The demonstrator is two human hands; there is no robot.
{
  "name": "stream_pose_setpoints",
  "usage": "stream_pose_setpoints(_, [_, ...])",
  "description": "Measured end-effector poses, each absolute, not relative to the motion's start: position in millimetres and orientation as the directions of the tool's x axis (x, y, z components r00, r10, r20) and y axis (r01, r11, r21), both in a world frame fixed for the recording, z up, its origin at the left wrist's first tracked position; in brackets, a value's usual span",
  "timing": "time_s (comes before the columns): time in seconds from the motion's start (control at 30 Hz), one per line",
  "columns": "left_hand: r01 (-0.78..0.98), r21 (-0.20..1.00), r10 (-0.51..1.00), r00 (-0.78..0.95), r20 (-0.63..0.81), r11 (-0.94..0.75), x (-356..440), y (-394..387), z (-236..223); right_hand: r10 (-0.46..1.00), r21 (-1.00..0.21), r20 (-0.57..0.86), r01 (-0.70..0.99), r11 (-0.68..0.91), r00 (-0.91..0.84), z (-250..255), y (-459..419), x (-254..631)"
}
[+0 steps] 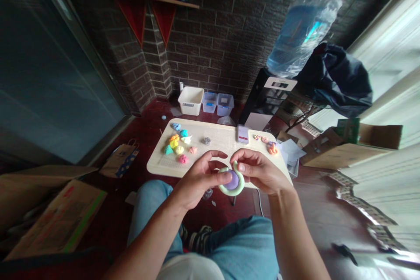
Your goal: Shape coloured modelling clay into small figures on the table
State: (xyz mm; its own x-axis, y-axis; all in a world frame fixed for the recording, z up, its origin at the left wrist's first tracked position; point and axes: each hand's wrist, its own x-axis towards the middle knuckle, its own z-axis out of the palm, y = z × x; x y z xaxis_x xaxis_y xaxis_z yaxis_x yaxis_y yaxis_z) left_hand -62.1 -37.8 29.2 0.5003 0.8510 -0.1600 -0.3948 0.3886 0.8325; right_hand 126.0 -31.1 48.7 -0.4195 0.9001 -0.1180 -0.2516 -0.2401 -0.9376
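In front of my lap I hold up a purple clay disc [233, 180] with a pale green clay strip [236, 191] curved around most of its edge. My left hand [205, 177] grips the disc, its thumb pressed on the purple face. Between thumb and fingers, my right hand [257, 169] pinches the upper end of the strip. Behind my hands, on the small cream table [160, 157], lie several colored clay lumps, among them a pink lump [183, 159], a yellow lump [173, 141] and a grey lump [206, 141].
A phone [243, 134] lies at the table's far side, with an orange clay piece [272, 148] at its right. Plastic bins [191, 100] and a water dispenser [262, 100] stand behind. Cardboard boxes [59, 214] flank me on the left, and another box [348, 144] on the right.
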Motion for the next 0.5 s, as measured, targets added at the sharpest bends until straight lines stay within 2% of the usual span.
stream_pose_setpoints(0.5, [-0.419,0.825,0.855,0.501,-0.137,0.378,-62.0,-38.1,25.8,0.898,-0.907,-0.163,-0.295,-0.299,-0.408,48.6,-28.8,121.8])
